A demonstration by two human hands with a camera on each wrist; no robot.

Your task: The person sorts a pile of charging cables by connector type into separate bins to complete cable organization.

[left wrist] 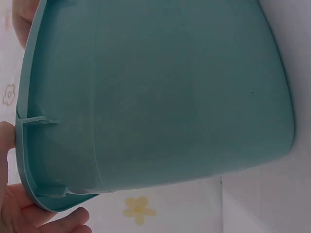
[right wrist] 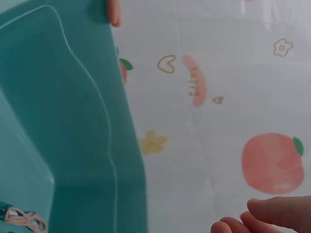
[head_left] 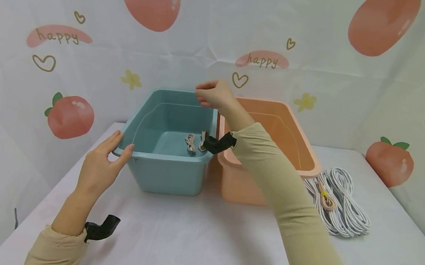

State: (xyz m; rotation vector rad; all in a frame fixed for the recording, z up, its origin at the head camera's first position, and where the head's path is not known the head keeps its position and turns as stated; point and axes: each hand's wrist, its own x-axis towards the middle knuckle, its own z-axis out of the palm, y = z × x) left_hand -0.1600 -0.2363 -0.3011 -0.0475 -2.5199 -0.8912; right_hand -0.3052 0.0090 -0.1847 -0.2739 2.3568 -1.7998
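Note:
A teal plastic bin (head_left: pixel 166 173) stands on the table. My left hand (head_left: pixel 97 170) holds its front left corner, thumb and fingers around the rim; the left wrist view shows fingertips (left wrist: pixel 70 222) beside the corner. Over the far right of that bin my right hand (head_left: pixel 217 95) is raised, fingers loosely bent, with nothing visible in them. Two small bundles of thin cord, one pinkish (head_left: pixel 190 143) and one paler (head_left: pixel 202 141), lie on the bin floor. The pinkish cord (right wrist: pixel 25 219) also shows in the right wrist view's lower left.
An orange bin (head_left: pixel 243 191) stands right beside the teal one, partly behind my right arm. On the table to its right lie coiled white cords (head_left: pixel 347 211) and an orange cord bundle (head_left: pixel 327 200) with a yellow tie. A printed cloth (head_left: pixel 187 70) hangs behind.

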